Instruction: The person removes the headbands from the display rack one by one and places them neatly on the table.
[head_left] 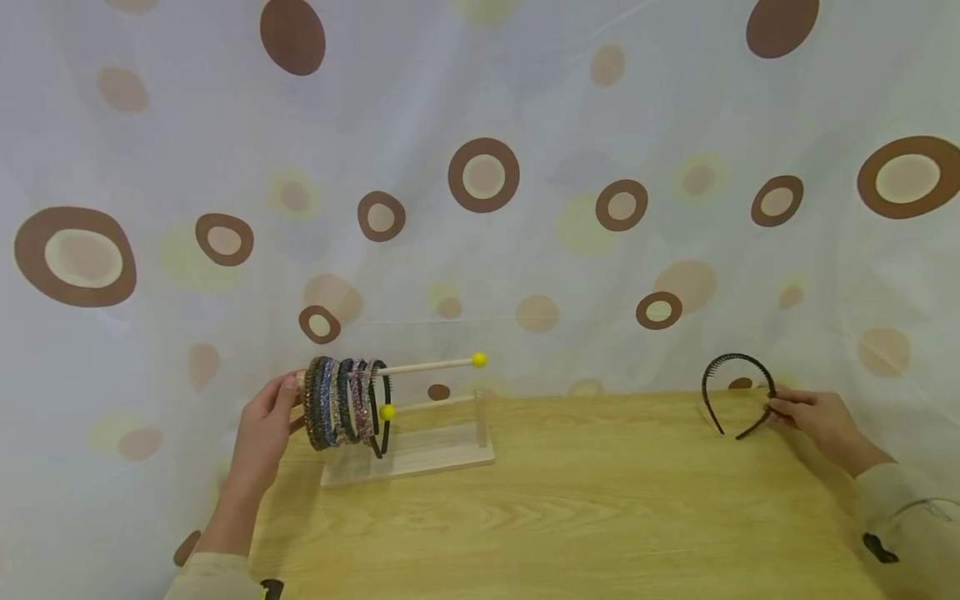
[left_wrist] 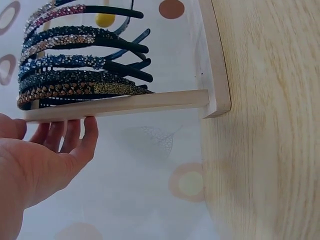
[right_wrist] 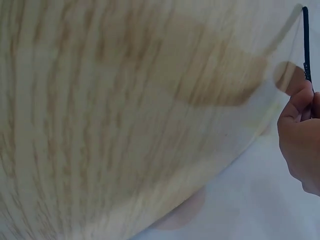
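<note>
- The right hand (head_left: 821,417) pinches a black headband (head_left: 731,357) between thumb and fingers, on the person's right, well apart from the wooden stand (head_left: 442,450).
- This headband is a slim, plain arch with fine comb-like teeth along its top and its two ends pointing down; whether those ends touch the wood below, I cannot quite tell.
- The left hand (head_left: 261,429) grips the upright at the stand's left end, thumb at the top edge and bent fingers against the outer face.
- Beside that hand, a row of headbands (head_left: 341,404) hangs close together around the stand's rods (head_left: 431,367): bronze-gold, blue, silvery, dark and pink, glittering on top, with smooth dark ends, and plain black toothed ones at the outer end.
- Two yellow balls (head_left: 479,360) cap the rods; base and upright are pale, unpainted wood.
- The stand rests on a table (head_left: 562,517) with a light yellowish wood grain running across it.
- Behind rises a pale, lightly creased curtain (head_left: 525,83) printed with brown ovals, brown rings, and faint tan and yellow spots.
- Light sleeves (head_left: 213,575) cover both forearms.
</note>
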